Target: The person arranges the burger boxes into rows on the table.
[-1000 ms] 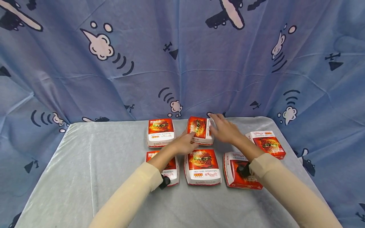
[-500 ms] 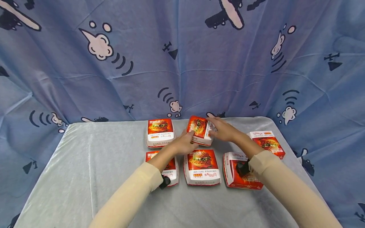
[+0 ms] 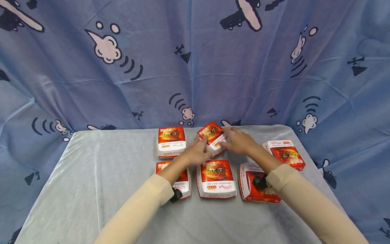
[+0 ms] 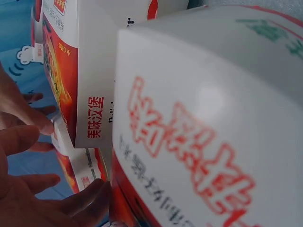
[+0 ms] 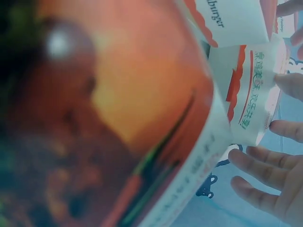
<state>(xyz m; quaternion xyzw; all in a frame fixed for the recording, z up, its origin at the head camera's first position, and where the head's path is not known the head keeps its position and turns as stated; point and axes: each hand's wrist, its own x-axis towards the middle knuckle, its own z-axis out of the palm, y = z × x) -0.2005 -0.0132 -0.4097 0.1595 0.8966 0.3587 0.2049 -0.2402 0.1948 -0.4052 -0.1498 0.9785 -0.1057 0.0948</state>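
Note:
A red and white burger box (image 3: 211,134), printed with a hamburger, sits skewed at the back middle of the table. My left hand (image 3: 195,153) holds its near left side, thumb overlapping the lid's edge. Around its right corner, my right hand (image 3: 240,140) has the thumb on the near side and fingers farther back. In the right wrist view, that hand's fingertips (image 5: 277,127) meet the side of the box (image 5: 248,90). The left wrist view shows the left hand's spread fingers (image 4: 42,182) by the box (image 4: 71,158), partly hidden behind a nearer box (image 4: 94,85).
Matching boxes stand around: back left (image 3: 171,142), under the left forearm (image 3: 184,186), front middle (image 3: 216,179), under the right forearm (image 3: 253,189) and far right (image 3: 286,154). A grey cloth covers the table (image 3: 76,189); a blue patterned curtain (image 3: 152,67) hangs close behind.
The back middle burger box has turned clockwise between both hands, its white strip swinging from the right towards the lower right. The right hand has shifted slightly left; the other boxes stay put.

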